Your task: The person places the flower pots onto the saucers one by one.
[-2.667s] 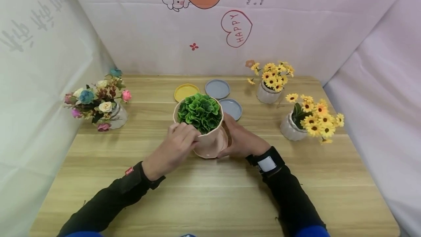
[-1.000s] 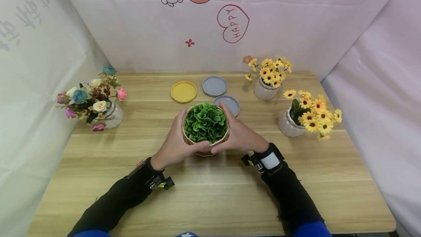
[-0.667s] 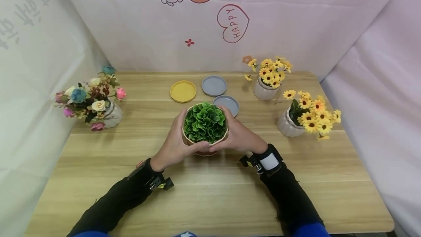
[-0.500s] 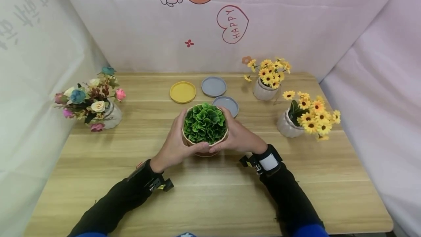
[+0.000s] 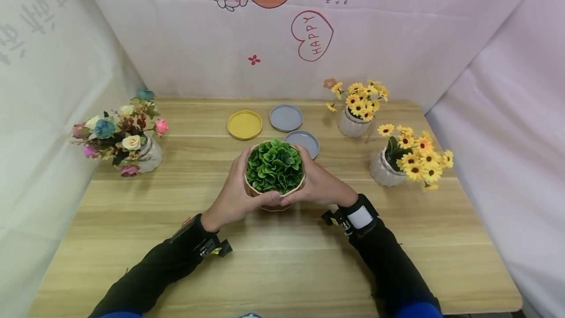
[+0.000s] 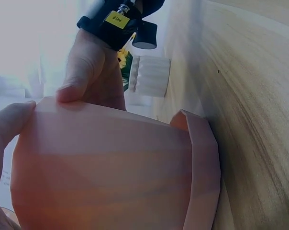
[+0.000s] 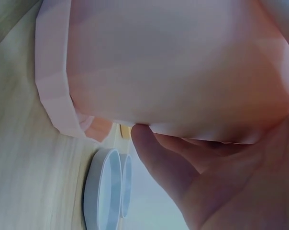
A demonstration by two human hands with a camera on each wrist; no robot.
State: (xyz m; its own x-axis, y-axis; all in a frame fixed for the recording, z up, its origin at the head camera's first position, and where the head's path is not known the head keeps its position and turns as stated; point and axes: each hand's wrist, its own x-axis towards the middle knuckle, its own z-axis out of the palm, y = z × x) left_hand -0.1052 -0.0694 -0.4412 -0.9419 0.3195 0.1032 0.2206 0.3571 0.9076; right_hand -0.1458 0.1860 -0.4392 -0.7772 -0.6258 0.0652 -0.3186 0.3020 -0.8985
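Observation:
A pink faceted flower pot [image 6: 106,167] with a bushy green artificial plant [image 5: 274,167] stands upright in its matching pink saucer [image 6: 205,167] at mid-table. My left hand [image 5: 234,193] wraps the pot's left side, thumb along the near rim. From the other side my right hand [image 5: 324,183] grips it too, the two thumbs almost meeting in front. In the right wrist view, fingers [image 7: 156,155] curve against the pot wall, and the saucer's raised edge sits around the base. Seen from the head, the saucer is mostly hidden under the pot.
Behind the pot lie a yellow saucer [image 5: 244,124] and two grey-blue saucers [image 5: 286,118]. At left stands a white pot [image 5: 151,155] of mixed roses. Two white pots with yellow daisies [image 5: 361,102] stand at right. White printed cloth [image 5: 176,48] walls the table [image 5: 282,274].
Earlier, my left hand held the tilted pot by its rim while my right hand was at the saucer. The pot came upright into the saucer, both hands around it; for the last second they hold still.

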